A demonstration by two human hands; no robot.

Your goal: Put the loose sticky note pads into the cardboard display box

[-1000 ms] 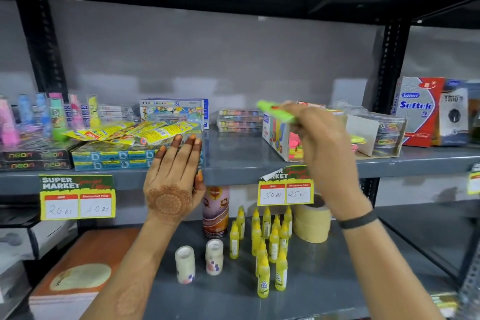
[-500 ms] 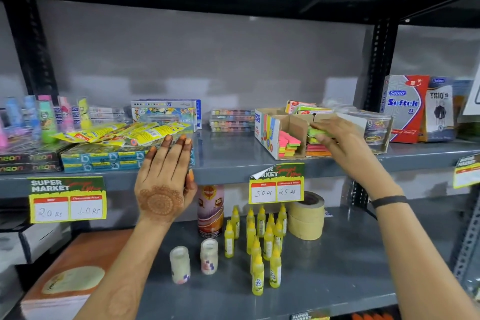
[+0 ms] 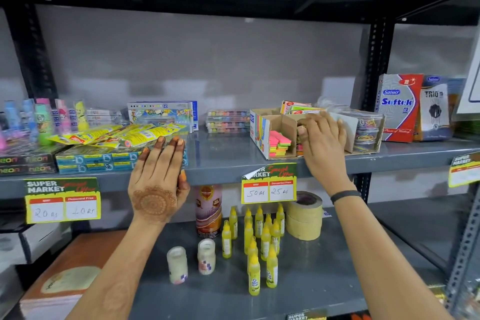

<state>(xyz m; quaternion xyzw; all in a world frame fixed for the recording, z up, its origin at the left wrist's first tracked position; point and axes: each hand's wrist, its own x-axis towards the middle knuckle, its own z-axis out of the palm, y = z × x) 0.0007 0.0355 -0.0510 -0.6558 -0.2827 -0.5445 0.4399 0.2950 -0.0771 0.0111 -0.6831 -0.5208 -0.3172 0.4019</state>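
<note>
The cardboard display box (image 3: 281,122) stands on the middle shelf, right of centre, open toward me. Its left compartment holds a stack of pink, green and yellow sticky note pads (image 3: 280,142). More pads (image 3: 296,107) stand upright at the back of the box. My right hand (image 3: 322,144) is inside the right compartment, fingers curled over the pads there, which it mostly hides. My left hand (image 3: 158,179) lies flat against the shelf's front edge to the left, fingers straight and holding nothing.
Right of the box, a cardboard tray holds clear tubs of rubber bands (image 3: 368,130), then a Softek box (image 3: 398,109). Crayon packs (image 3: 227,121) lie behind on the left. A price tag (image 3: 268,184) hangs below. Glue bottles (image 3: 259,236) and tape rolls (image 3: 305,218) fill the lower shelf.
My right hand brought a green pad down from above the box into the right compartment and now rests curled over the stack. The left hand stayed on the shelf edge.
</note>
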